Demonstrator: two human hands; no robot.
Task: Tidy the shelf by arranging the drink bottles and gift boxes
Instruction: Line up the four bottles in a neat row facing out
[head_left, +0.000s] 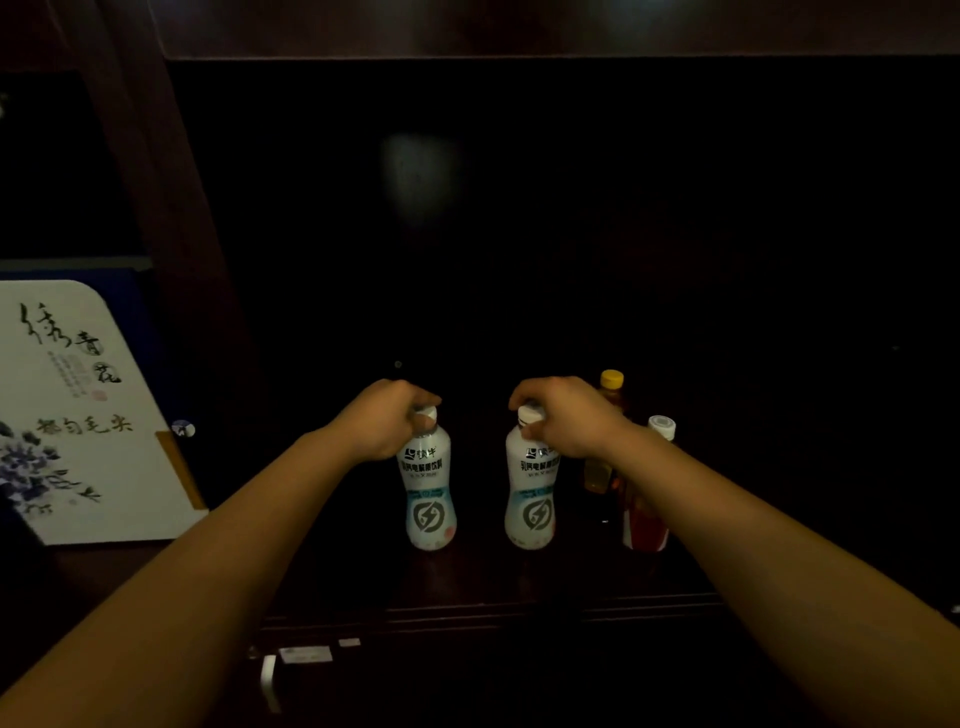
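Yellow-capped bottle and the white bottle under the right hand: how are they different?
The yellow-capped bottle is see-through amber; the white bottle is opaque with printing. Their caps are yellow and white. The right hand grips the white bottle's top, not the yellow-capped bottle. Both stand upright.

A pale label (305, 654) sits just beside a smaller pale tag (349, 643).

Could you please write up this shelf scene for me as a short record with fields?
Left hand: holds the left white bottle by its cap
Right hand: holds the right white bottle by its cap
White bottles: upright, apart, labels facing the camera
To their right: yellow-cap bottle, red bottle
Far left: gift box, white with blue flowers
Lighting: dim
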